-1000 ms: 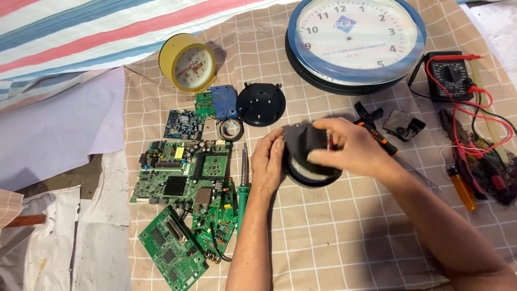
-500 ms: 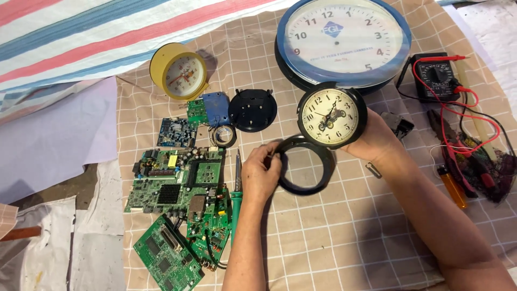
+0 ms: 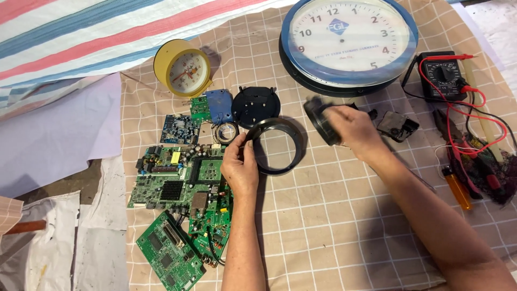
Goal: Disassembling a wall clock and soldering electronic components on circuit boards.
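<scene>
My left hand point(image 3: 240, 167) pinches the left rim of an empty black ring-shaped clock casing point(image 3: 276, 146) lying on the checked cloth point(image 3: 334, 215). To its right, my right hand point(image 3: 353, 129) grips a small round black clock body point(image 3: 320, 119), turned on edge and motion-blurred, held just above the cloth. A round black back cover point(image 3: 256, 105) lies just beyond the ring.
A large blue-rimmed wall clock point(image 3: 349, 40) sits at the back, a yellow alarm clock point(image 3: 182, 67) to the left. Several green circuit boards point(image 3: 180, 186) lie left of my arm. A black multimeter point(image 3: 445, 74) with red leads, an orange-handled tool point(image 3: 456, 188) and a small black module point(image 3: 397, 125) lie right.
My right hand lifted the small clock body out of the black ring, showed its face, then turned it on edge and moved it right. My left hand stayed on the ring.
</scene>
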